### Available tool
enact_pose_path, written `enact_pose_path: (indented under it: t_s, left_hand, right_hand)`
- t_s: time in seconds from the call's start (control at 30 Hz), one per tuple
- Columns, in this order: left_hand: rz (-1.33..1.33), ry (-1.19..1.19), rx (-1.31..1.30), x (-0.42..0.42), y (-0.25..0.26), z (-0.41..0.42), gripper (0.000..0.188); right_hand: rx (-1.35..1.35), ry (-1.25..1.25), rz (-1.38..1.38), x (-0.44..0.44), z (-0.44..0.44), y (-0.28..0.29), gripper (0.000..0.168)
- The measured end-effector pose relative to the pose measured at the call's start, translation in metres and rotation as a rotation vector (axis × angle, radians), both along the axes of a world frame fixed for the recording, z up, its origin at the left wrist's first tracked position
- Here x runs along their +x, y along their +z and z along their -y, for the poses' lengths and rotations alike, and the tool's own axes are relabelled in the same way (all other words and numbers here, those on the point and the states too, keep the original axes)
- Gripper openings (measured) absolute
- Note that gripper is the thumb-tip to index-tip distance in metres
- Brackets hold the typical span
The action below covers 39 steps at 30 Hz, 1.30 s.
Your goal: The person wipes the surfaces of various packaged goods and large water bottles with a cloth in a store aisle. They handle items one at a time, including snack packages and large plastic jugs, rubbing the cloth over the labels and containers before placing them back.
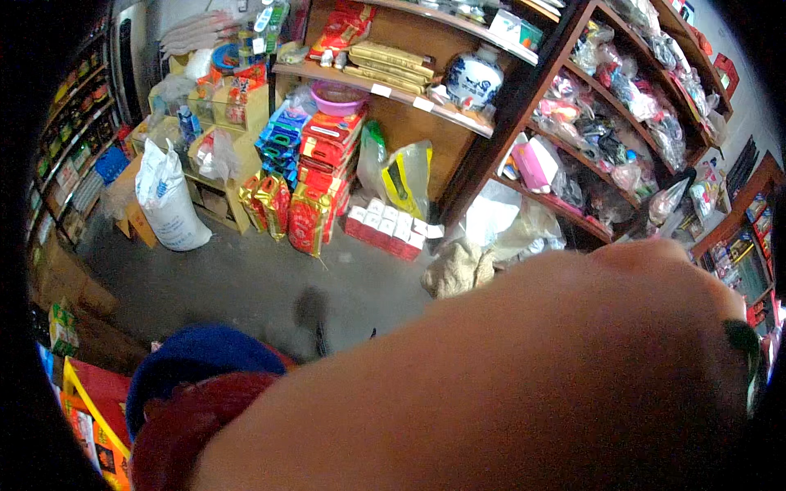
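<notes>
A bare forearm, very close to the camera, crosses from the lower left to the right; it looks to be my left arm. At its far end, near the right rim, is what looks to be my left hand (pixel 681 270), bent and blurred, its fingers not clearly seen. A dark green thing (pixel 744 350) shows beside it; whether the hand holds it cannot be told. A dark red sleeve (pixel 206 411) and a round blue cloth thing (pixel 202 350) lie at the lower left. My right hand is out of view.
A white woven sack (pixel 169 199) stands on the floor near stacked red packs (pixel 319 202), a red box of white cartons (pixel 384 227) and a beige cloth bundle (pixel 459 268). Wooden shelves (pixel 589 77) hold bagged goods; a blue-and-white porcelain jar (pixel 474 78) sits on another shelf.
</notes>
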State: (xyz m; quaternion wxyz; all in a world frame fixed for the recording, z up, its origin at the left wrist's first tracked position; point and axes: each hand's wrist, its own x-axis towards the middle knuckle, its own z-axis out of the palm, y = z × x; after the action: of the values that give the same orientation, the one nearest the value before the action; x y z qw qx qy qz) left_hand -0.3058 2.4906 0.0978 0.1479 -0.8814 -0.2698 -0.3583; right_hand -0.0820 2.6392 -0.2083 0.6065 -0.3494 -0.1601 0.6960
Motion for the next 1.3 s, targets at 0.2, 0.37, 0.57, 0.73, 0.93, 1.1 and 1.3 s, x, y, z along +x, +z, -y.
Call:
enact_pose_path:
  t_s: [0.2,0.37,0.57,0.73,0.93,1.1,1.3]
  left_hand:
    - [-0.007,-0.065,-0.008,-0.005,0.002,0.002,0.039]
    - [0.033,-0.007,-0.062,-0.021,-0.001,0.001,0.041]
    - [0.098,0.160,-0.145,-0.050,0.009,0.007,0.043]
    - [0.199,0.314,-0.224,-0.068,0.020,-0.003,0.045]
    - [0.171,0.281,-0.125,-0.061,0.030,-0.062,0.045]
    - [0.133,0.234,-0.057,-0.054,0.053,-0.101,0.046]
    - [0.372,0.013,0.004,-0.005,0.041,-0.125,0.046]
  right_hand:
    - [0.040,-0.200,0.033,0.011,0.012,0.014,0.027]
    - [0.040,-0.124,0.037,0.018,0.022,0.011,0.032]
    - [0.058,-0.023,0.041,0.019,0.029,0.031,0.038]
    - [0.166,-0.042,-0.122,0.019,0.029,0.029,0.044]
    - [0.222,-0.063,-0.212,0.015,0.022,0.014,0.041]
    - [-0.008,-0.088,-0.122,0.035,0.027,-0.015,0.037]
    - [0.305,-0.245,-0.168,0.063,0.045,0.027,0.058]
